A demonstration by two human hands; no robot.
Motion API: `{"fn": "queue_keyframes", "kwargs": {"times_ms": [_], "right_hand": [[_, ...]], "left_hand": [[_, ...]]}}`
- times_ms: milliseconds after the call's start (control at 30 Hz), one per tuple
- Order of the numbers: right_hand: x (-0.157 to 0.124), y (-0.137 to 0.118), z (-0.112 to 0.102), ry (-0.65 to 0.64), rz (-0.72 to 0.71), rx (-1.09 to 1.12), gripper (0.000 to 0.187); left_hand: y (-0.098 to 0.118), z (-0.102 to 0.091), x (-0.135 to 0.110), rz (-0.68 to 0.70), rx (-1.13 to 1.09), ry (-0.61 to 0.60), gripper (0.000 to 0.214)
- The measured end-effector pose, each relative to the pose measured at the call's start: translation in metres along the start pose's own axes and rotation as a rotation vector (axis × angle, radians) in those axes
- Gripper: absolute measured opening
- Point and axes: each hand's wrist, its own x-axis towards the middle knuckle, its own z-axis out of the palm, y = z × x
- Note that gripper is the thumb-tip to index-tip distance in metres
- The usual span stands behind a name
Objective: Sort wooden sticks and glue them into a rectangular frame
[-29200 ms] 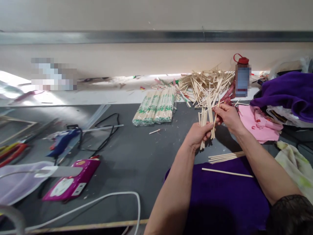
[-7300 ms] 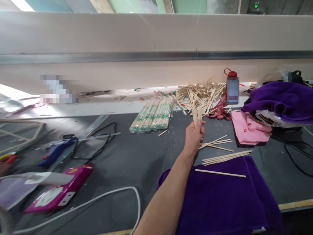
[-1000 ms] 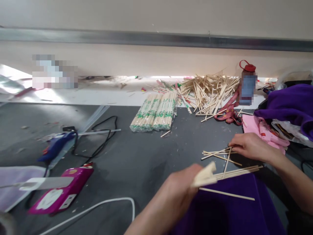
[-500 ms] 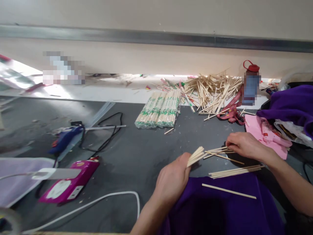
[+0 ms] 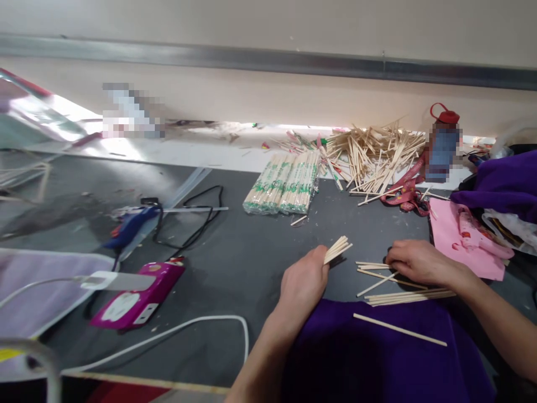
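Observation:
My left hand (image 5: pixel 302 282) is closed around a bundle of wooden chopsticks (image 5: pixel 337 250), whose ends stick out past the thumb. To its right, my right hand (image 5: pixel 413 260) is low over the dark table, fingers bent and pinched on a chopstick (image 5: pixel 375 285) that slants out below them. A few more loose chopsticks (image 5: pixel 371 267) lie by its fingertips, partly hidden by the hand. Nearer to me, a small row of chopsticks (image 5: pixel 409 296) rests at the table edge beside the purple cloth (image 5: pixel 377 358). One single chopstick (image 5: pixel 398 329) lies on that cloth.
Clear packs of chopsticks with green print (image 5: pixel 282 184) lie beyond my hands. Behind them is a heaped pile of loose chopsticks (image 5: pixel 377 154). A red-capped bottle (image 5: pixel 444 148), pink paper (image 5: pixel 465 240), magenta box (image 5: pixel 138 296), blue glue gun (image 5: pixel 132 226) and white cable (image 5: pixel 188 322) surround the area.
My right hand has shifted slightly down and left, and one chopstick under it now slants toward me. My left hand still holds its bundle. The whole view has shifted a little.

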Motion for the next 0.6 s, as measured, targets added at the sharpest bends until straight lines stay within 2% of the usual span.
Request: {"fn": "queue_keyframes", "kwargs": {"times_ms": [167,333,600], "right_hand": [[-0.006,0.003,-0.004,-0.023,0.010,0.088,0.022],[-0.010,0.006,-0.009,0.068,0.118,0.135,0.024],[-0.017,0.016,-0.021,0.174,0.194,0.170,0.023]], "left_hand": [[0.004,0.001,0.001,0.025,-0.002,-0.008,0.020],[0.005,0.003,0.002,0.033,0.040,-0.016,0.020],[0.000,0.004,-0.001,-0.034,0.091,-0.047,0.023]]}}
